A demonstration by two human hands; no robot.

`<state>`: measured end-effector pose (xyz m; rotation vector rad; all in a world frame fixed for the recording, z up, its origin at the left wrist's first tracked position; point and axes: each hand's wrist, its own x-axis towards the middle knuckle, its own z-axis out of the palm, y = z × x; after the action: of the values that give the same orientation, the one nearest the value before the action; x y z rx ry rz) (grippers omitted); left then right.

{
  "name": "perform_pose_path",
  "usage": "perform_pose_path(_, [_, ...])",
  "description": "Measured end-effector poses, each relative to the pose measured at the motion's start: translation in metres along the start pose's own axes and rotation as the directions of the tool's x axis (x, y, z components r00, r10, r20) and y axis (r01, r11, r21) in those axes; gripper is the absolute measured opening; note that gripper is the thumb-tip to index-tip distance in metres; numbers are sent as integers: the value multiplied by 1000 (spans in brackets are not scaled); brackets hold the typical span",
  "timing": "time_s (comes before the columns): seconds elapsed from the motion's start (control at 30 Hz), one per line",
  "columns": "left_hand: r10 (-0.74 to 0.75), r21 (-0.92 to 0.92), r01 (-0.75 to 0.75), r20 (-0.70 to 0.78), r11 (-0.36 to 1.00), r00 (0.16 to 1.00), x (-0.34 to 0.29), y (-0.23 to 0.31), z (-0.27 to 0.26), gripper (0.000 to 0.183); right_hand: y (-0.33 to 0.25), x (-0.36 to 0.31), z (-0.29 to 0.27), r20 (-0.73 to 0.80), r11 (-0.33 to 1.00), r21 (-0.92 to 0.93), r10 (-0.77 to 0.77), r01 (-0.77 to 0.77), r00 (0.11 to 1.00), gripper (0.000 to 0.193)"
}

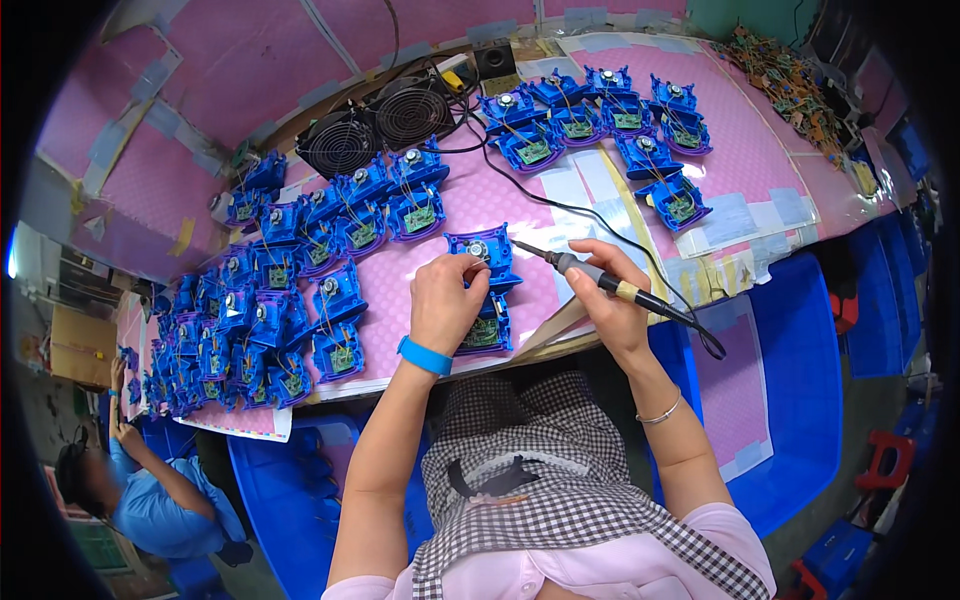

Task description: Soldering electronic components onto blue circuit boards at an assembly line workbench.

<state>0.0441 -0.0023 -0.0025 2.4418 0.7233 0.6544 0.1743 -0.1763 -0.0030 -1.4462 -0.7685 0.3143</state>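
Observation:
In front of me on the bench lies a blue plastic housing in two joined parts, with a round speaker in the far part and a green circuit board in the near part. Over it, my left hand has its fingertips pinched together; whatever they hold is too small or hidden to name. My right hand grips a soldering iron like a pen. The iron's tip points left, close to the housing's far right corner, and seems apart from it.
Rows of similar blue housings fill the bench's left side, with another group at back right. Two black fans stand behind. A black cord crosses the bench. Blue bins sit below. Another person works at far left.

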Motion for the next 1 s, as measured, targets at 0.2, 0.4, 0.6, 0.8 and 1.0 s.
perform_pose_path(0.2, [50, -37, -55, -121, 998, 991, -1, -2, -5, 12, 7, 5, 3, -16, 972, -70, -225, 223, 974, 17])
perform_pose_path(0.4, [-330, -331, 201, -397, 922, 856, -32, -17, -45, 11, 0, 3, 3, -53, 960, -98, -269, 263, 962, 17])
perform_pose_path(0.6, [-467, -147, 445, -184, 883, 865, -35, -17, -33, 31, 1, 5, 16, 28, 957, -101, -269, 270, 963, 16])
perform_pose_path(0.8, [-436, -51, 435, -184, 899, 881, -34, -18, -36, 29, 1, 0, 15, 1, 972, -62, -228, 227, 974, 16])
perform_pose_path(1.0, [-409, -265, 353, -197, 897, 891, -37, -37, -22, 28, 0, -2, 14, 34, 980, -60, -186, 188, 982, 16])
